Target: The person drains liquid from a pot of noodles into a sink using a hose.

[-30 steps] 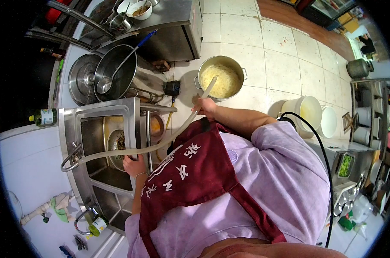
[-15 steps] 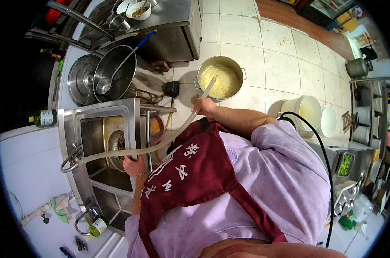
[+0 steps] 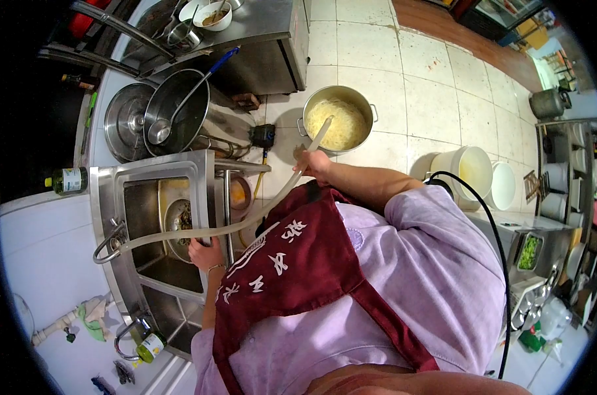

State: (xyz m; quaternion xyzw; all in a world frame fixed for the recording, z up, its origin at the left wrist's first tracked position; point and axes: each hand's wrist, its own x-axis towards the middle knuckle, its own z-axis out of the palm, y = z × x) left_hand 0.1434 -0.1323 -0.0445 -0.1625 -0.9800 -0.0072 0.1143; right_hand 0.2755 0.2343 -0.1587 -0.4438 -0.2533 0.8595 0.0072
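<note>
My right hand (image 3: 313, 164) is closed around a pale flexible hose (image 3: 282, 194). The hose runs from the faucet (image 3: 107, 247) across the sink (image 3: 209, 191), and its free end hangs over a large two-handled metal pot (image 3: 369, 135) on the floor. Pale noodle-like strands (image 3: 338, 118) fill much of the pot. At the near edge of the sink, my left hand (image 3: 206, 253) has its fingers curled over the rim. Close to those fingers, a metal bowl (image 3: 172, 240) with dark bits in it sits in the basin, partly hidden by the hose.
A tall stockpot (image 3: 203, 112) with a ladle (image 3: 186, 99) across it stands beyond the sink, beside a round lid (image 3: 121, 122). White buckets (image 3: 469, 168) stand on the tiles to the right. A steel counter (image 3: 265, 33) bears bowls. A black cable (image 3: 502, 263) hangs at right.
</note>
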